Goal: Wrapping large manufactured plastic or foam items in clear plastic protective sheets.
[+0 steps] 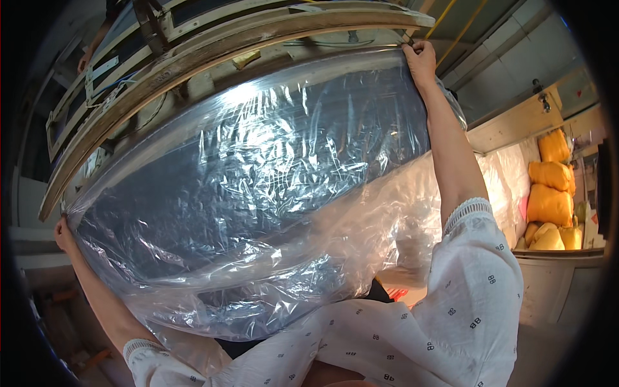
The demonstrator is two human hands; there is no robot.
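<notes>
A wide sheet of clear plastic film (271, 174) stretches between my two hands, wrinkled and shiny, hanging down toward my body. At the far left, my left hand (61, 235) is closed on its gathered corner, just below the end of a curved-looking wooden bar (213, 48). My right hand (420, 61) reaches up to the far right and pinches the film's other upper corner, close to the bar's right end. The film's upper edge runs along below the bar. Whether the film is a single sheet or a bag, I cannot tell.
Behind the bar stands a frame of slats and metal parts (151, 29) with wires. At its left, part of another person's arm (97, 45) shows. To the right, orange bundles (550, 204) sit on a shelf beyond a wooden board (516, 119). Yellow rods (461, 29) slant at upper right.
</notes>
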